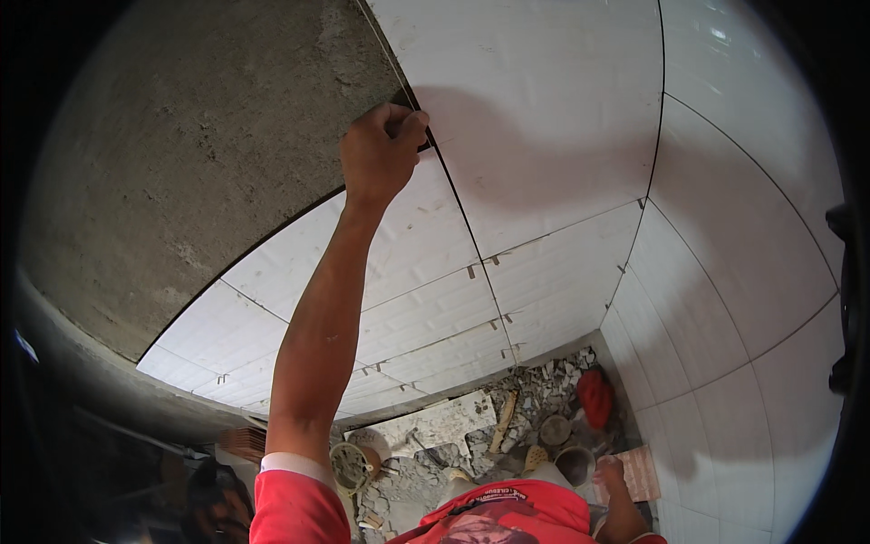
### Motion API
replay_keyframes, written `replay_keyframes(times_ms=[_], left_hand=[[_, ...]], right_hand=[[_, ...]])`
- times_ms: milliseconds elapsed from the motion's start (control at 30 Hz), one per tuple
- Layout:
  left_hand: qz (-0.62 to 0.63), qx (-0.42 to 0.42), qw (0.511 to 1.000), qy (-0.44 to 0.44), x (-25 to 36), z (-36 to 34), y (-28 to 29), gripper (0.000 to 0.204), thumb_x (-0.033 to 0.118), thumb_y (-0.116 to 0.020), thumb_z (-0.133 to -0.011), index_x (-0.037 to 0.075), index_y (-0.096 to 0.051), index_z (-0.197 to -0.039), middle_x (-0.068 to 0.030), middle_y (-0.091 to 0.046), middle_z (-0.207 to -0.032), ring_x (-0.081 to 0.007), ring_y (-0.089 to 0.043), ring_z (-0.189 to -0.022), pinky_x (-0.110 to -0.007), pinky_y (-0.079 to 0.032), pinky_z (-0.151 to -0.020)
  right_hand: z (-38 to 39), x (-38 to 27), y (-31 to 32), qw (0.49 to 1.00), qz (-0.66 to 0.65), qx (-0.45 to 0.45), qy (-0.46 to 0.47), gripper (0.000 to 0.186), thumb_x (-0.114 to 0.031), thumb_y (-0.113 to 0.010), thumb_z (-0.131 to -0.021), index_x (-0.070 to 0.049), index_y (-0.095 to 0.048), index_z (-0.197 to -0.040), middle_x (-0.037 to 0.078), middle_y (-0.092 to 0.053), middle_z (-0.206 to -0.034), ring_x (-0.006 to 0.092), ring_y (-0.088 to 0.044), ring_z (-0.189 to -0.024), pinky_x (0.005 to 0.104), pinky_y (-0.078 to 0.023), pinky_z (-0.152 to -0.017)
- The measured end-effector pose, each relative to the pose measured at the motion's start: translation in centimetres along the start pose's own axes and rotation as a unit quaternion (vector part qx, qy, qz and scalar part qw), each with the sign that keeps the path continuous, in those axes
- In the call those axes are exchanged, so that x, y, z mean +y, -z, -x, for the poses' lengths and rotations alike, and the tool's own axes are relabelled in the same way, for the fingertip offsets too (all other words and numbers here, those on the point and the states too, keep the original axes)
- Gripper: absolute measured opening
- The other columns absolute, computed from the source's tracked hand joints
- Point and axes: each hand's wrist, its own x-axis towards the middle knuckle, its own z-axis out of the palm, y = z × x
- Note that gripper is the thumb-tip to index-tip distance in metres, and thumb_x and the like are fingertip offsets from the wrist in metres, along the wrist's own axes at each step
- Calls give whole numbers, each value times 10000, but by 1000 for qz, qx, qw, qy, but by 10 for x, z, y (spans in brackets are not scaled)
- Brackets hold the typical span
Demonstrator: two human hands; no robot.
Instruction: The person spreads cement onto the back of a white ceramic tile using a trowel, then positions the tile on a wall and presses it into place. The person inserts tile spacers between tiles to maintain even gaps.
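The left arm stretches far upward, forearm [322, 335] long and wrist nearly straight; the left hand [377, 156] shows its back, fingers curled in and thumb and forefinger brought together. The right hand [610, 473] sits low, beside the torso [494, 517] — its fingers too small to read.

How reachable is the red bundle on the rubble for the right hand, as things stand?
Probably not without stooping: the right hand appears to hang at the person's side, above the rubble where the red bundle lies. Nothing visible covers the bundle, though.
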Motion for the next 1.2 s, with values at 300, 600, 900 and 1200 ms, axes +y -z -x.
replay_keyframes(times_ms=[300,600,900,1200], left_hand=[[-28,9,999,-20,-4,-2,-1,240,262,-696,-912,30,-748,-944,-64,-749,-759,-164,-709,-681,-334,-554,-682],[-43,15,998,-40,-17,-4,-9,219,234,-692,-931,26,-754,-957,-81,-745,-759,-190,-694,-651,-348,-548,-668],[-85,36,993,-74,-25,48,-14,425,408,-692,-989,31,-734,-1182,-64,-751,-1007,-127,-684,-831,-298,-527,-662],[40,-453,864,217,-113,326,-82,251,192,-710,-976,15,-717,-1154,-18,-691,-831,-75,-611,-721,-266,-504,-668]], right_hand=[[6,44,4,999,10,25,-36,265,-111,-574,-920,0,-620,-1157,152,-645,-888,319,-708,-703,469,-602,-539],[-9,59,29,999,19,19,-28,252,-137,-561,-933,22,-609,-1123,200,-650,-893,367,-714,-701,493,-610,-551],[-37,89,25,943,293,70,144,437,-431,-575,-976,-19,-716,-933,244,-713,-805,386,-720,-725,514,-568,-703],[109,90,-11,986,-64,127,-83,405,-212,-591,-1004,-7,-600,-1352,125,-721,-1073,190,-720,-753,326,-587,-589]])
